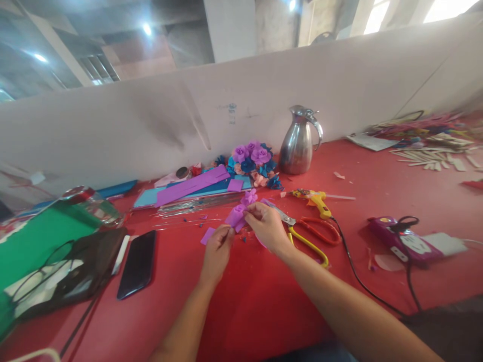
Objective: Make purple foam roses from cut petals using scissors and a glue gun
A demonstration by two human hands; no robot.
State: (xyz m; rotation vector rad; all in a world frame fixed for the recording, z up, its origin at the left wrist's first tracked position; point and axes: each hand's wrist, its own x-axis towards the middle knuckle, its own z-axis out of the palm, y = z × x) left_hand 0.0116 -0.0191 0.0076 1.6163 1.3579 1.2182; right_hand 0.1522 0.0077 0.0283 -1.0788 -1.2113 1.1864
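Note:
Between my two hands is a purple paper flower [236,215], held above the red table. My left hand [219,246] pinches it from the lower left, fingers closed. The thumb and fingertips of my right hand [264,223] are closed on its right side. Just beyond it is another small purple flower [249,196]. A purple paper piece [208,235] lies left of my left fingertips. Beside my right hand rest scissors [307,241] with one yellow and one red handle. A yellow hot glue gun [315,199] lies farther right.
Finished paper flowers [251,158] are heaped by the wall, left of a steel jug [299,143]. Purple strips [192,186] lie on blue sheets. A phone [137,264] and a glass jar [90,203] are at left. A purple power strip [403,239] with cables sits right.

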